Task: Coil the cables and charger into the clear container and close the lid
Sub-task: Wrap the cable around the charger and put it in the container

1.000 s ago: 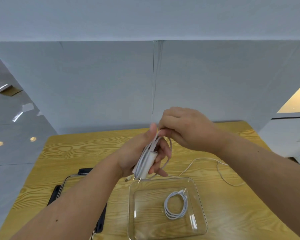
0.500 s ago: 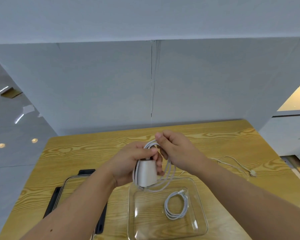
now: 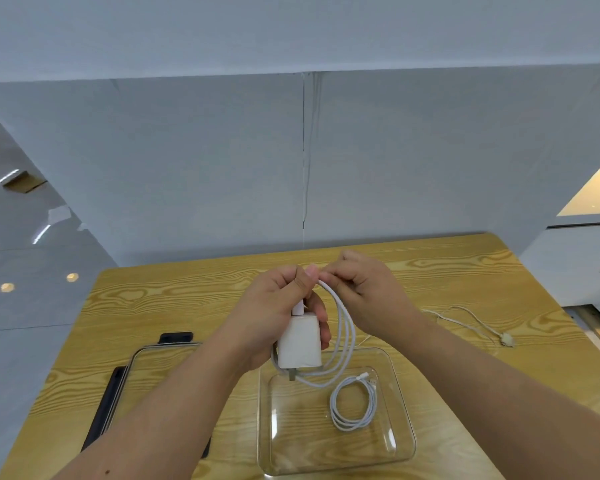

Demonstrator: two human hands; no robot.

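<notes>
Two hands meet above the far-left corner of the clear container (image 3: 404,403), and from my remote seat I take that container as the landmark. The left hand (image 3: 274,317) has its fingers curled tight around the white charger (image 3: 300,344), whose metal prongs point down just over the container's far rim. The right hand (image 3: 368,292) pinches the top of the white charger cable (image 3: 343,327) between thumb and fingertips, the other fingers folded in; several loops of that cable hang beside the charger and dip toward the container. The cable's loose tail runs out from behind the right forearm across the wooden table (image 3: 174,299), right of the container, ending in a small connector (image 3: 506,339) near the table's right edge.

Inside the container, toward its right half, a coiled white cable (image 3: 354,403) lies flat on the floor, leaving the left half bare. The container's near rim sits close to the table's front edge. Left of the container, partly under my left forearm, lies the clear lid (image 3: 142,362) with black latches (image 3: 175,337), close to the table's left edge. Beyond the container, the tabletop is open up to a plain grey partition (image 3: 222,161).

I can read no brand, label or writing on anything.
</notes>
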